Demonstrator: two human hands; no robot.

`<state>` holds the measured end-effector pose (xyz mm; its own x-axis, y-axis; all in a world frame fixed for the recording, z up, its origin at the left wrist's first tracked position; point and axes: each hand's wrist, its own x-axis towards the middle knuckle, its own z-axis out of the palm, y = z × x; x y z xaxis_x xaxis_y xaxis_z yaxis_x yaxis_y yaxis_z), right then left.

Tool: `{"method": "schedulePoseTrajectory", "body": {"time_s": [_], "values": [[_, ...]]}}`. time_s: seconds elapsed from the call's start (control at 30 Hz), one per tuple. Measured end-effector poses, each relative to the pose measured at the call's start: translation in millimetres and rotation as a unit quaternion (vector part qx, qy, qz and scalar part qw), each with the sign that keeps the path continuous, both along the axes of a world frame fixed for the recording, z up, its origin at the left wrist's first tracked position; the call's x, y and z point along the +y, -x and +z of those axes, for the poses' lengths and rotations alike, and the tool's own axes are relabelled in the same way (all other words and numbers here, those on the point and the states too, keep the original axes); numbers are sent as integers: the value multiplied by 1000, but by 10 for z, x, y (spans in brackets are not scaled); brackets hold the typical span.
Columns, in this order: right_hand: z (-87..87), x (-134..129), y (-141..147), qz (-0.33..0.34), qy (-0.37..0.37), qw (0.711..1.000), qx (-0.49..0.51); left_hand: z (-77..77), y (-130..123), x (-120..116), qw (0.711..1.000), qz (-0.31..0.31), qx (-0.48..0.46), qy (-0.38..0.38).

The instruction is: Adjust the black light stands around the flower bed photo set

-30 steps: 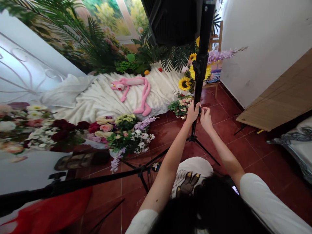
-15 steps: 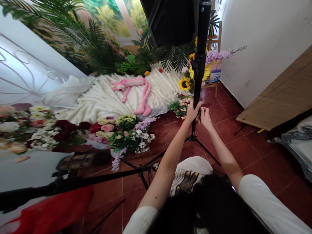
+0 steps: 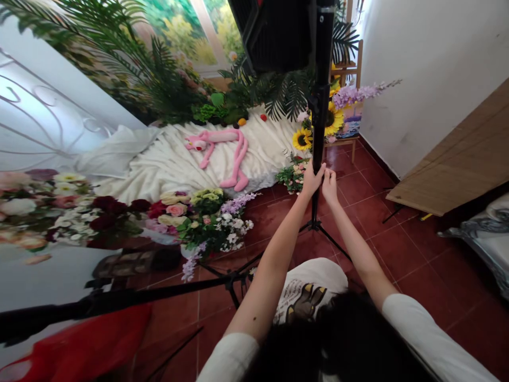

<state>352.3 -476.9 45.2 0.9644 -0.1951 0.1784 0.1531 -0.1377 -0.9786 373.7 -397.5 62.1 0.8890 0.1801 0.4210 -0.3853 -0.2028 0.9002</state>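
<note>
My left hand (image 3: 312,180) is wrapped round the lower part of a black light stand (image 3: 318,127), just above its spread legs. My right hand (image 3: 329,184) is closed at the right side of the same pole, close against my left hand. Its fingertips are pinched together, and whatever lies between them is hidden. A bulky black lamp or softbox head (image 3: 274,37) hangs beside the pole's upper part, cut off by the top of the view. Sunflowers (image 3: 302,139) show behind the pole.
A second black stand (image 3: 159,292) crosses low on the left. Flower bunches (image 3: 202,217) line the front of a white draped blanket (image 3: 159,164) bearing a pink plush toy (image 3: 226,135). To the right lean a brown board (image 3: 457,154) and an ornate silver frame (image 3: 477,239).
The pole's upper part and the lamp head have shifted slightly left. My right hand has moved left, nearer to my left hand, which keeps its hold on the pole.
</note>
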Motion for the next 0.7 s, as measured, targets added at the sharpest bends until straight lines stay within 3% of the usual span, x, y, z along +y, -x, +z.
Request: {"method": "schedulePoseTrajectory", "body": {"time_s": [0.33, 0.5, 0.7], "values": [[17, 47, -412, 56, -47, 997, 18, -39, -314, 144, 999, 30, 24, -1], [-39, -136, -369, 92, -41, 995, 14, -95, -273, 72, 999, -1, 49, -4], [-39, -282, -251, 63, -52, 996, 25, -86, -192, -70, 998, 3, 58, -32]]}}
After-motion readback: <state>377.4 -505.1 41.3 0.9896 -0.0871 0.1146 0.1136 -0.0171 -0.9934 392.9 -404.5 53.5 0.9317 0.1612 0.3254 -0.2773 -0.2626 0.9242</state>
